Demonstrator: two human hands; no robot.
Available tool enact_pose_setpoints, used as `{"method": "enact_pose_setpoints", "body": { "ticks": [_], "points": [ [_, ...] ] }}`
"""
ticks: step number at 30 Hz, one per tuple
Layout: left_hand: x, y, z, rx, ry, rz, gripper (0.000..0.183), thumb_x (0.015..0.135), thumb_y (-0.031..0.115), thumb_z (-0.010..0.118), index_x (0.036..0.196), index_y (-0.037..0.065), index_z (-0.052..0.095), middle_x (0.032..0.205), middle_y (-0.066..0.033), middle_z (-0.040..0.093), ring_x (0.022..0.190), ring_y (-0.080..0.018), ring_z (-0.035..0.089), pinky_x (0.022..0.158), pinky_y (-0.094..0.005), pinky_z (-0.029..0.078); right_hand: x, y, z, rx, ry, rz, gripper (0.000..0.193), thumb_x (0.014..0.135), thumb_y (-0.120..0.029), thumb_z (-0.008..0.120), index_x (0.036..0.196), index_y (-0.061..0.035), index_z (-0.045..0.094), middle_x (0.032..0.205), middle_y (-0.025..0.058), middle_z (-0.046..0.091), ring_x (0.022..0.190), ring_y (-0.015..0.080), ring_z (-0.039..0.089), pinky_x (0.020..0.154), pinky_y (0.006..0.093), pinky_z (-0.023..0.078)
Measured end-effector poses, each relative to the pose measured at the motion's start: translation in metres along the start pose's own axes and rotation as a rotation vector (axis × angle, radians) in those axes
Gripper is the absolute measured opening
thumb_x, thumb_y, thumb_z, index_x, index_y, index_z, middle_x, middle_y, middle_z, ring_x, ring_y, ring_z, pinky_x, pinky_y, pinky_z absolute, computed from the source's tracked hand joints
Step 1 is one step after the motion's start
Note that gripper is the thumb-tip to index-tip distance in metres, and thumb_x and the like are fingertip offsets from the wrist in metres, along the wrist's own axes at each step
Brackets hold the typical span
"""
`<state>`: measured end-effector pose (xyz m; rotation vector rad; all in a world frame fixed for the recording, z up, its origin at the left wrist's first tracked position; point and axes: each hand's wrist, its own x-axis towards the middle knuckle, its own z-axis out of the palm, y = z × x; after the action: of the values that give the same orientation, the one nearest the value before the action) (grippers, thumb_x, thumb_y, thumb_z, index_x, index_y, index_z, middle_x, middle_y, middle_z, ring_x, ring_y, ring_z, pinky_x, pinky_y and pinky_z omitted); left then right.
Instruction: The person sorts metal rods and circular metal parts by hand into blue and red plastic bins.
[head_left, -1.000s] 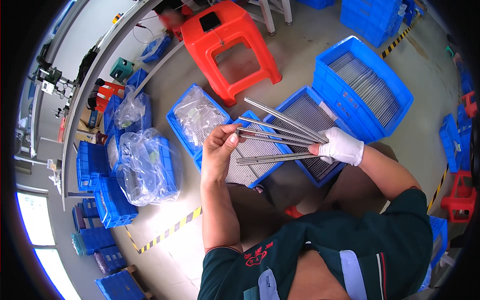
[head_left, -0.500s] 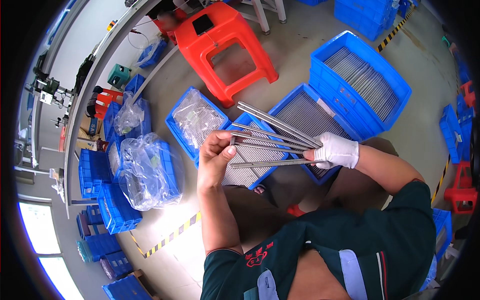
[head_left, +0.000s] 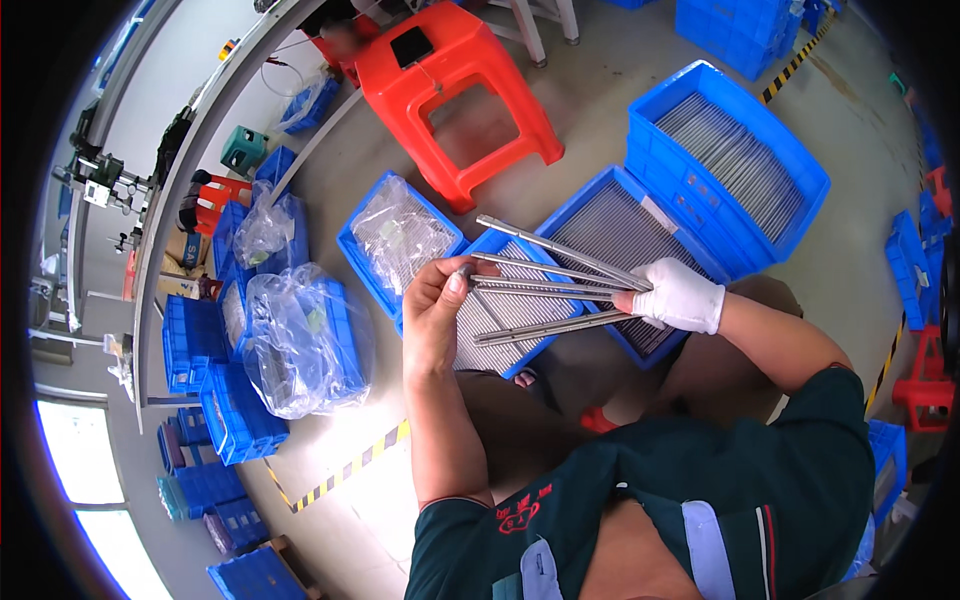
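My right hand [head_left: 680, 297], in a white glove with a bare fingertip showing, is closed around one end of several slim metal rods [head_left: 560, 328]. The rods fan out leftward in separate groups. My bare left hand [head_left: 432, 310] is at their far ends, thumb and fingers pinched together. A small dark grey piece shows at its fingertips, too small to name, close to the ends of the middle rods. Beneath the rods lies a blue crate [head_left: 548, 350] filled with rows of similar rods. Beside it is another blue crate [head_left: 607, 180] of rods, partly under my right hand.
A deeper blue crate [head_left: 815, 190] of rods stands at the right. Farther left, a blue crate [head_left: 350, 238] holds rods under clear plastic. A red stool [head_left: 465, 185] with a dark flat object stands ahead. Bagged crates [head_left: 300, 340] line the left side.
The rods have spread and shifted slightly in my right hand, the lowest ones tilting downward at their left ends. My left fingers have moved a little upward at the rod ends.
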<state>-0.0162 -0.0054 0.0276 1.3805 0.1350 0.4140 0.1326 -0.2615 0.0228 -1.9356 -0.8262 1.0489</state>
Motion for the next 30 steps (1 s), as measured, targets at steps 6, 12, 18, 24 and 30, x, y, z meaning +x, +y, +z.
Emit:
{"method": "enact_pose_setpoints", "body": {
  "ticks": [6, 12, 18, 24, 30],
  "points": [
    [-0.002, 0.003, -0.001, -0.006, 0.036, -0.049, 0.028, 0.085, 0.015, 0.063, 0.104, -0.005, 0.055, 0.097, -0.0168, 0.064, 0.094, -0.0212, 0.061, 0.088, -0.0314, 0.044, -0.005, -0.021, -0.004, -0.449, 0.176, -0.064, 0.041, 0.084, -0.043, 0.057, 0.089, -0.0035, 0.066, 0.071, 0.0186, 0.063, 0.071, 0.0316, 0.063, 0.065, 0.0367, 0.047],
    [-0.001, 0.005, 0.004, 0.051, 0.026, -0.07, 0.023, 0.085, 0.009, 0.062, 0.102, -0.005, 0.055, 0.096, -0.0171, 0.065, 0.098, -0.0231, 0.06, 0.091, -0.034, 0.043, 0.002, 0.0, 0.0, -0.062, 0.04, -0.02, 0.029, 0.084, -0.032, 0.062, 0.086, -0.0029, 0.065, 0.063, 0.0102, 0.058, 0.06, 0.0167, 0.055, 0.061, 0.0306, 0.043],
    [-0.001, 0.003, -0.011, 0.002, 0.105, -0.025, 0.025, 0.085, 0.012, 0.062, 0.102, -0.005, 0.055, 0.092, -0.0181, 0.066, 0.094, -0.0247, 0.062, 0.091, -0.0338, 0.043, -0.001, -0.007, 0.001, -0.232, -0.005, -0.005, 0.034, 0.084, -0.038, 0.06, 0.089, -0.0048, 0.066, 0.069, 0.0136, 0.061, 0.065, 0.024, 0.058, 0.065, 0.0328, 0.045],
    [0.001, 0.001, -0.009, -0.058, 0.028, -0.095, 0.027, 0.085, 0.015, 0.063, 0.102, -0.005, 0.056, 0.093, -0.0184, 0.066, 0.092, -0.0233, 0.062, 0.088, -0.0321, 0.044, -0.001, -0.01, -0.001, -0.237, -0.03, -0.002, 0.038, 0.084, -0.042, 0.057, 0.091, -0.0065, 0.067, 0.071, 0.0152, 0.062, 0.069, 0.0296, 0.061, 0.067, 0.0357, 0.045],
    [0.001, 0.001, -0.001, 0.047, 0.061, -0.095, 0.023, 0.084, 0.007, 0.062, 0.102, -0.005, 0.055, 0.096, -0.0178, 0.065, 0.092, -0.0225, 0.062, 0.087, -0.0319, 0.046, -0.001, -0.003, 0.002, -0.192, -0.046, 0.004, 0.037, 0.085, -0.042, 0.057, 0.092, -0.007, 0.066, 0.075, 0.0167, 0.063, 0.073, 0.0307, 0.062, 0.07, 0.036, 0.046]
  ]
}}
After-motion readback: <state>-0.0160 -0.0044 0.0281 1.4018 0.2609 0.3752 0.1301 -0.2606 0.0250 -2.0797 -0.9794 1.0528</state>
